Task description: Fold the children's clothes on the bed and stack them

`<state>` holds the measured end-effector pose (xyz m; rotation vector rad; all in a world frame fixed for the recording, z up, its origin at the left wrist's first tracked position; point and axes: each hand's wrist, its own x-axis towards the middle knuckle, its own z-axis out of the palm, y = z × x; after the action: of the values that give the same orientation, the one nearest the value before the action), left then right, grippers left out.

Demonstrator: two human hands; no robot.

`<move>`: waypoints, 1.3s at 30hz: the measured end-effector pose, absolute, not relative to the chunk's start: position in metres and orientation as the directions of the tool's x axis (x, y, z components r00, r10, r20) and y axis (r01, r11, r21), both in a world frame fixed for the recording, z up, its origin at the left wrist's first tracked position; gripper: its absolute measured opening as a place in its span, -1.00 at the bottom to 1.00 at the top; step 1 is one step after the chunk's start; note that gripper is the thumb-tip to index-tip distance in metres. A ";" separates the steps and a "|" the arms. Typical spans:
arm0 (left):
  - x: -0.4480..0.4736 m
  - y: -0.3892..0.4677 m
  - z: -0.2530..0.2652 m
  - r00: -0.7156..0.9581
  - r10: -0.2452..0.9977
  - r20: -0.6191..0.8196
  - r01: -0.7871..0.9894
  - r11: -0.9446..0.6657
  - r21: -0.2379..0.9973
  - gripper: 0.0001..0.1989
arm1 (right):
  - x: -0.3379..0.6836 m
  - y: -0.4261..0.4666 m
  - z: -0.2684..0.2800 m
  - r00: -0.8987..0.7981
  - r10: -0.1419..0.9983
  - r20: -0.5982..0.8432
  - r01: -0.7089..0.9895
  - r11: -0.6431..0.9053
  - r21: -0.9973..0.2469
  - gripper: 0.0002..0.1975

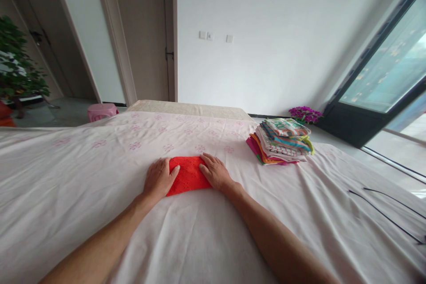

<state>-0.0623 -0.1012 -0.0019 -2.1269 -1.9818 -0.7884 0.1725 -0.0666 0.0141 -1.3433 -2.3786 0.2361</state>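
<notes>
A small red folded cloth (pixel 189 175) with a pattern of tiny holes lies flat on the pale sheet in front of me. My left hand (pixel 159 176) grips its left edge, thumb on top and fingers curled around the side. At the opposite edge, my right hand (pixel 215 172) holds the cloth in much the same way, its thumb pointing inward over the red fabric. Some fingertips of both hands are hidden. To the right of my right hand stands a stack of folded cloths (pixel 281 142) in many colours, some patterned.
The wrinkled white sheet (pixel 100 173) with pink flowers covers the wide surface. Thin dark cords or rods (pixel 386 215) lie at the right. Beyond the surface are a pink stool (pixel 102 111), purple flowers (pixel 305 114), a leafy plant (pixel 20 64) and a door (pixel 143 31).
</notes>
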 end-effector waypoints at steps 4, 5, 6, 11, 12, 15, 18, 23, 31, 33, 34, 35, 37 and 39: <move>-0.063 -0.100 -0.003 0.026 0.883 0.469 0.961 -0.152 0.233 -0.59 | 0.172 -0.066 0.013 -0.459 0.849 0.263 0.783 0.526 -0.332 -0.50; -0.063 -0.100 -0.003 0.030 0.882 0.470 0.961 -0.154 0.229 -0.59 | 0.172 -0.066 0.013 -0.459 0.848 0.265 0.783 0.527 -0.331 -0.50; -0.063 -0.100 -0.003 0.032 0.881 0.472 0.961 -0.156 0.228 -0.59 | 0.172 -0.066 0.012 -0.460 0.847 0.265 0.782 0.528 -0.330 -0.50; -0.063 -0.101 -0.003 0.029 0.874 0.485 0.955 -0.167 0.244 -0.65 | 0.172 -0.066 0.013 -0.453 0.854 0.256 0.786 0.518 -0.337 -0.51; -0.063 -0.101 -0.003 0.029 0.874 0.485 0.954 -0.169 0.248 -0.65 | 0.171 -0.067 0.013 -0.451 0.855 0.256 0.786 0.517 -0.340 -0.51; -0.063 -0.101 -0.002 0.028 0.878 0.477 0.950 -0.173 0.261 -0.66 | 0.171 -0.067 0.015 -0.449 0.857 0.254 0.785 0.514 -0.347 -0.50; -0.062 -0.102 -0.001 0.026 0.888 0.459 0.944 -0.174 0.282 -0.66 | 0.171 -0.068 0.016 -0.451 0.856 0.251 0.783 0.515 -0.348 -0.50; -0.062 -0.102 0.000 0.020 0.902 0.432 0.937 -0.167 0.305 -0.69 | 0.171 -0.068 0.016 -0.451 0.859 0.244 0.784 0.512 -0.352 -0.51; -0.064 -0.099 -0.005 0.013 0.906 0.422 0.918 -0.178 0.353 -0.61 | 0.172 -0.066 0.014 -0.465 0.850 0.246 0.782 0.525 -0.337 -0.51; -0.063 -0.100 -0.003 0.008 0.913 0.407 0.912 -0.173 0.371 -0.60 | 0.172 -0.065 0.013 -0.468 0.850 0.242 0.782 0.526 -0.335 -0.50; -0.063 -0.100 -0.002 0.003 0.918 0.396 0.906 -0.170 0.388 -0.60 | 0.172 -0.065 0.013 -0.467 0.850 0.242 0.782 0.525 -0.336 -0.50; -0.063 -0.101 0.000 -0.002 0.924 0.382 0.896 -0.168 0.411 -0.60 | 0.172 -0.065 0.013 -0.466 0.851 0.244 0.782 0.525 -0.337 -0.50; -0.062 -0.103 0.004 -0.023 0.936 0.350 0.865 -0.157 0.477 -0.63 | 0.172 -0.065 0.013 -0.463 0.851 0.249 0.780 0.524 -0.341 -0.50; -0.061 -0.105 0.007 -0.054 0.945 0.322 0.819 -0.142 0.555 -0.65 | 0.172 -0.065 0.013 -0.460 0.852 0.251 0.778 0.523 -0.348 -0.50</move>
<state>-0.0614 -0.1049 0.0065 -2.2805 -2.1702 -1.0977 0.1720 -0.0652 0.0134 -1.3411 -2.3742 0.2575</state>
